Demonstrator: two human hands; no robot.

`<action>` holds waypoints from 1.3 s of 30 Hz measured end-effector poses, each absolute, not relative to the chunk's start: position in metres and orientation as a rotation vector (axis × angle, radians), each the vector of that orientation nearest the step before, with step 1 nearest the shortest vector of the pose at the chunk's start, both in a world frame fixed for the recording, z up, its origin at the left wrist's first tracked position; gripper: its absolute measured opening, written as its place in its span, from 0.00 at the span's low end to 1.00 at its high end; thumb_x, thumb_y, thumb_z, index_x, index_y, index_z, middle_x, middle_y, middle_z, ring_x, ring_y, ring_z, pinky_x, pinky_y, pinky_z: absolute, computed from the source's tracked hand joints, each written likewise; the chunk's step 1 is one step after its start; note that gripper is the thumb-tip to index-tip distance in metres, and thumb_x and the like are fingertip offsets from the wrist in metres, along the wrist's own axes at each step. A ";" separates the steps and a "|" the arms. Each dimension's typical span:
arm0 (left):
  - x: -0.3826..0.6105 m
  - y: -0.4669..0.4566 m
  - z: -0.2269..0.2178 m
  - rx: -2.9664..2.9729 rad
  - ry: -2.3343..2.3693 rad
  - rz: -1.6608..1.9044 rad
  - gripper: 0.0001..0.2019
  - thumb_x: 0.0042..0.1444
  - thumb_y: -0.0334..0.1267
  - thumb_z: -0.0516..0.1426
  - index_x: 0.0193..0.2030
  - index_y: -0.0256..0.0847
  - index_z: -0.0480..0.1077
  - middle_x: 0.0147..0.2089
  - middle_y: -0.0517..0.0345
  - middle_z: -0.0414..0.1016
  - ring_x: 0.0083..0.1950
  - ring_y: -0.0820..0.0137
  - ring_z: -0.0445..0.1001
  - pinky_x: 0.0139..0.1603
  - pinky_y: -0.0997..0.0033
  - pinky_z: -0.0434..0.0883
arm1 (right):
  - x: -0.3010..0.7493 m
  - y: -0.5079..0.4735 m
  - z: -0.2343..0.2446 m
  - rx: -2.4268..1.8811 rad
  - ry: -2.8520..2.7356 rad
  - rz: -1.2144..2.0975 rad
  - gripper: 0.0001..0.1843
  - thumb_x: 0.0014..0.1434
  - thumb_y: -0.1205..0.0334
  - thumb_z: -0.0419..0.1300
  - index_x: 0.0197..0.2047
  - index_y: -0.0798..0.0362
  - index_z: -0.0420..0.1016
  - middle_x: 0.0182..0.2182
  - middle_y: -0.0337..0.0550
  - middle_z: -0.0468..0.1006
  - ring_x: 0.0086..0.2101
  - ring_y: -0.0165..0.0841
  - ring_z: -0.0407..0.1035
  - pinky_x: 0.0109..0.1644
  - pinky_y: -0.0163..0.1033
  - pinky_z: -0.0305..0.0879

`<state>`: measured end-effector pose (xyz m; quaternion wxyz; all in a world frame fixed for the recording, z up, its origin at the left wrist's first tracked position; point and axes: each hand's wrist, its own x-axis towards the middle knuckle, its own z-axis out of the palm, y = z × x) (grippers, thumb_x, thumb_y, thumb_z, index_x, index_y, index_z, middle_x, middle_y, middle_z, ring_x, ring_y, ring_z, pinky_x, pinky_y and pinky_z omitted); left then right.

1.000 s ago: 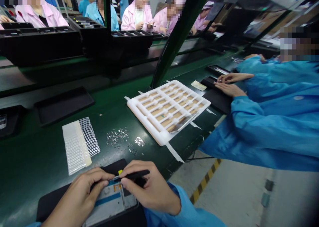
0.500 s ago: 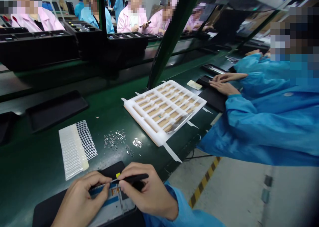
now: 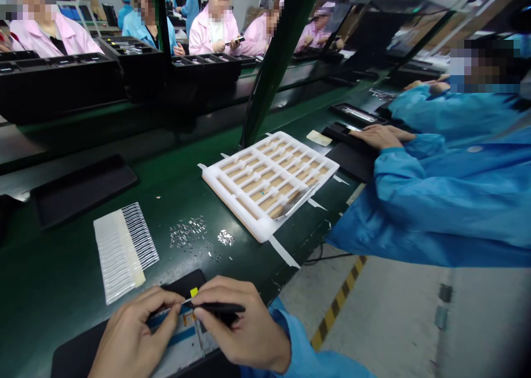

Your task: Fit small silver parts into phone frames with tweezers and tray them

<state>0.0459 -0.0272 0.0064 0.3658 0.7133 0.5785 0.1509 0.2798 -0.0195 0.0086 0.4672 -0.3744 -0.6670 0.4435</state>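
My right hand (image 3: 244,328) is closed around black tweezers (image 3: 218,308), whose tip points left over a flat white panel with a blue stripe (image 3: 182,336). That panel lies in a black tray (image 3: 70,350) at the near edge of the green belt. My left hand (image 3: 133,334) pinches its fingers at the panel's top edge, beside the tweezer tip; what the fingers hold is too small to make out. A small yellow tab (image 3: 193,292) sits just above the tip.
Small shiny metal parts (image 3: 188,234) are scattered ahead of the tray. A white sheet of strips (image 3: 122,251) lies to the left, a white foam tray (image 3: 269,182) to the right. A co-worker in a blue sleeve (image 3: 431,201) works at the right; black trays (image 3: 83,184) line the belt.
The view has shifted slightly, so everything sits a little further left and up. Both hands stay at the panel, with the tweezers lowered a touch.
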 end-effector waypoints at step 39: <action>-0.008 0.002 0.017 2.759 1.658 0.347 0.23 0.77 0.53 0.44 0.52 0.47 0.78 0.49 0.50 0.85 0.47 0.62 0.87 0.44 0.69 0.83 | 0.303 -0.023 0.021 -0.790 -1.431 0.974 0.11 0.70 0.65 0.61 0.45 0.57 0.86 0.45 0.56 0.85 0.44 0.41 0.83 0.52 0.43 0.79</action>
